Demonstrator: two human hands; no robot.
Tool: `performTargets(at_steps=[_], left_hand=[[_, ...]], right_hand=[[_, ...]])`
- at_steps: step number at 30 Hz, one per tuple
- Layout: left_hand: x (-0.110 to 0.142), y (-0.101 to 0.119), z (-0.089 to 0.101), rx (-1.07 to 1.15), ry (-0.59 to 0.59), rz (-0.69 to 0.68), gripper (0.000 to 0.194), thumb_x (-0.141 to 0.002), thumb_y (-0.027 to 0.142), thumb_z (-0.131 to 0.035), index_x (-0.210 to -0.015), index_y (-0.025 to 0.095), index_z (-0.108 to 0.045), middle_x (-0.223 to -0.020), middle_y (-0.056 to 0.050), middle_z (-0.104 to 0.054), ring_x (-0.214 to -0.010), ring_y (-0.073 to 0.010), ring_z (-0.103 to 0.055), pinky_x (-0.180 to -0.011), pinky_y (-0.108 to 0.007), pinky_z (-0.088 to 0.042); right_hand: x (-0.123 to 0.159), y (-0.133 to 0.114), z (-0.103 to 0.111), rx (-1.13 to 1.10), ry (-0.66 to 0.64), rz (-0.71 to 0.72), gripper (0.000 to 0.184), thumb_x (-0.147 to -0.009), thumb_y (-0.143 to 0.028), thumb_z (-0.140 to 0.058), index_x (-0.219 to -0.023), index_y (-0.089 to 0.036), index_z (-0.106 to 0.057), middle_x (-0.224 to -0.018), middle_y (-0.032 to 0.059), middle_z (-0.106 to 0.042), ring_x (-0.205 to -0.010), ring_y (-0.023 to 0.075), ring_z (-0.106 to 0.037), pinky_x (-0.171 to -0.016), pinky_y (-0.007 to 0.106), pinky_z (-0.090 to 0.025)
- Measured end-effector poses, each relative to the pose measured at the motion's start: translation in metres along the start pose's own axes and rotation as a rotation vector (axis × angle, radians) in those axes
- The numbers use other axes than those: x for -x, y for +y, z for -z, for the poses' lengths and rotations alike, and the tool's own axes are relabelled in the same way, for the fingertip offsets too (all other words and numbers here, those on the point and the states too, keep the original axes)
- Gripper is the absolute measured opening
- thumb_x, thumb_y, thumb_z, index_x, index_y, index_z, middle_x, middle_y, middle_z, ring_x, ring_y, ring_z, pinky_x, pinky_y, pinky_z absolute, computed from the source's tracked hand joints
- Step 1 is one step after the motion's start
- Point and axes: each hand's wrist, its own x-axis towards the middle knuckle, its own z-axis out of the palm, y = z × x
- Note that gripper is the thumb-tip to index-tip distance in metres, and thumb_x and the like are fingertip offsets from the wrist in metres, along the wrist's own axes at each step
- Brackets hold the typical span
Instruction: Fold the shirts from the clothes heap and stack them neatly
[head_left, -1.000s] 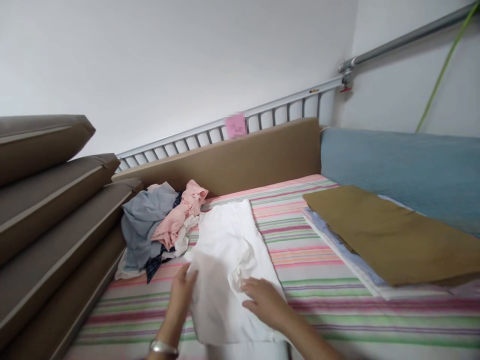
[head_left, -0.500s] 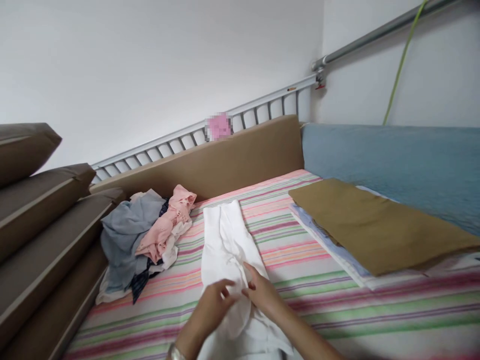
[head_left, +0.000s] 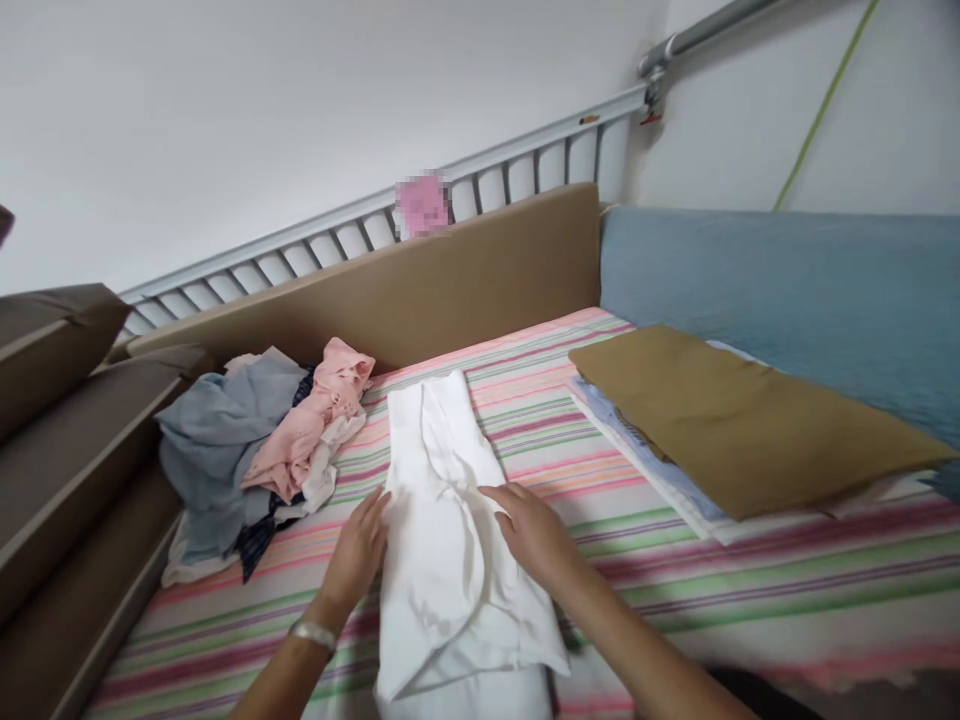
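Left hand has shifted to white garment's left edge, right hand at its right, fingers loosely extended; flat, light strokes likely ease creases.

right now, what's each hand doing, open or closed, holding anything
Left hand: open, at the left edge of the white cloth.
Right hand: open, fingertips at its right side, no clear grip.

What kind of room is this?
Probably a bedroom. A striped sheet covers what looks like a bed or sofa bed, a heap of clothes and a white garment lie on it, and a radiator runs behind.
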Motion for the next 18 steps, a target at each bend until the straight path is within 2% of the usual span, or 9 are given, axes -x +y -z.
performTargets(at_steps=[2,4,7,9,12,15,18], left_hand=[[0.035,-0.014,0.012,-0.205,0.020,-0.099,0.057,-0.083,0.010,-0.035,-0.138,0.024,-0.033,-0.144,-0.007,-0.037,-0.130,-0.0213,-0.035,-0.102,-0.041,-0.037],[0.063,-0.022,0.020,-0.380,-0.010,-0.195,0.065,-0.080,0.004,-0.035,-0.141,0.026,-0.027,-0.146,-0.006,-0.033,-0.132,-0.0218,-0.032,-0.101,-0.039,-0.038],[0.083,-0.019,0.022,-0.512,-0.002,-0.383,0.066,-0.080,0.002,-0.038,-0.139,0.028,-0.030,-0.147,-0.005,-0.031,-0.134,-0.0233,-0.027,-0.104,-0.040,-0.033],[0.083,-0.012,0.019,-0.518,0.010,-0.526,0.062,-0.081,0.004,-0.041,-0.137,0.028,-0.034,-0.146,-0.006,-0.032,-0.135,-0.0244,-0.026,-0.106,-0.043,-0.029],[0.076,0.000,0.016,-0.488,0.000,-0.669,0.060,-0.083,0.003,-0.042,-0.136,0.029,-0.036,-0.146,-0.004,-0.032,-0.135,-0.0250,-0.024,-0.108,-0.047,-0.024],[0.069,0.006,0.016,-0.443,-0.039,-0.711,0.064,-0.079,0.000,-0.041,-0.137,0.027,-0.034,-0.147,-0.004,-0.031,-0.136,-0.0249,-0.022,-0.109,-0.049,-0.020],[0.064,0.007,0.013,-0.386,-0.078,-0.708,0.068,-0.077,0.000,-0.041,-0.139,0.024,-0.029,-0.146,-0.005,-0.031,-0.136,-0.0238,-0.022,-0.109,-0.049,-0.019]], right_hand=[[0.005,0.014,0.000,0.054,-0.020,0.083,0.056,-0.075,-0.003,-0.036,-0.124,-0.024,-0.056,-0.130,0.0082,-0.052,-0.118,0.0211,-0.047,-0.100,0.037,-0.036],[0.015,0.032,-0.001,0.099,-0.059,0.157,0.062,-0.072,0.001,-0.034,-0.125,-0.025,-0.054,-0.137,0.0075,-0.045,-0.125,0.0223,-0.041,-0.103,0.042,-0.034],[0.038,0.059,0.004,0.145,-0.121,0.256,0.066,-0.070,0.001,-0.035,-0.130,-0.025,-0.049,-0.140,0.0060,-0.041,-0.127,0.0210,-0.039,-0.104,0.041,-0.036],[0.057,0.070,0.010,0.198,-0.123,0.293,0.068,-0.073,0.000,-0.035,-0.135,-0.027,-0.041,-0.144,0.0046,-0.036,-0.130,0.0194,-0.036,-0.104,0.039,-0.036],[0.079,0.072,0.019,0.297,-0.084,0.396,0.065,-0.079,-0.006,-0.038,-0.139,-0.030,-0.032,-0.149,0.0029,-0.025,-0.134,0.0192,-0.027,-0.107,0.039,-0.032],[0.085,0.061,0.018,0.343,-0.090,0.584,0.061,-0.082,-0.012,-0.045,-0.138,-0.030,-0.033,-0.151,0.0045,-0.020,-0.136,0.0217,-0.022,-0.109,0.044,-0.028],[0.074,0.053,0.010,0.349,-0.130,0.693,0.059,-0.082,-0.016,-0.049,-0.138,-0.029,-0.034,-0.151,0.0076,-0.018,-0.137,0.0238,-0.019,-0.108,0.048,-0.026]])
